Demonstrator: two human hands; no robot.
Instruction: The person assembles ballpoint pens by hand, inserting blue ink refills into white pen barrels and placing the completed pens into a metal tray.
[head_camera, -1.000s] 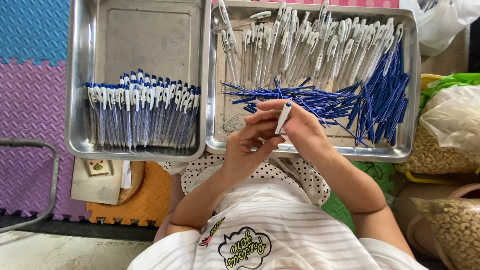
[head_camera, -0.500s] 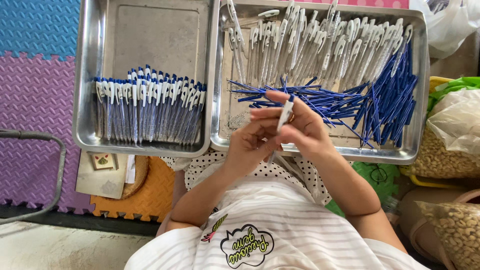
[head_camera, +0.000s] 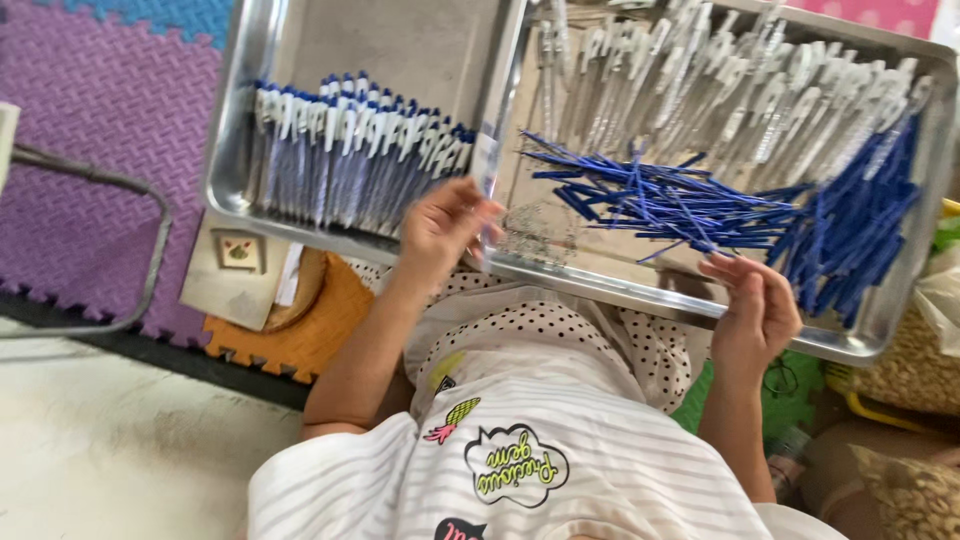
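My left hand (head_camera: 445, 225) grips a white and blue pen (head_camera: 487, 172) at the right edge of the left steel tray (head_camera: 228, 150). It is beside a row of assembled white and blue pens (head_camera: 350, 150) lying in that tray. My right hand (head_camera: 755, 305) hovers over the front rim of the right steel tray (head_camera: 620, 285) with its fingers apart and nothing in them. It is just below a heap of thin blue refills (head_camera: 670, 200). White pen barrels (head_camera: 720, 90) fill the tray's far side, and blue parts (head_camera: 850, 225) lie at its right.
A small pile of tiny metal bits (head_camera: 535, 235) lies in the right tray near my left hand. Purple foam mat (head_camera: 80, 150) and a grey metal bar (head_camera: 150, 250) are at the left. An orange mat piece (head_camera: 320, 320) is under the trays, and bags of beige goods (head_camera: 910, 360) are at the right.
My hands, joined over the right tray on one pen, have parted. The left hand carried the pen left to the left tray, and the right hand moved right to the blue refills.
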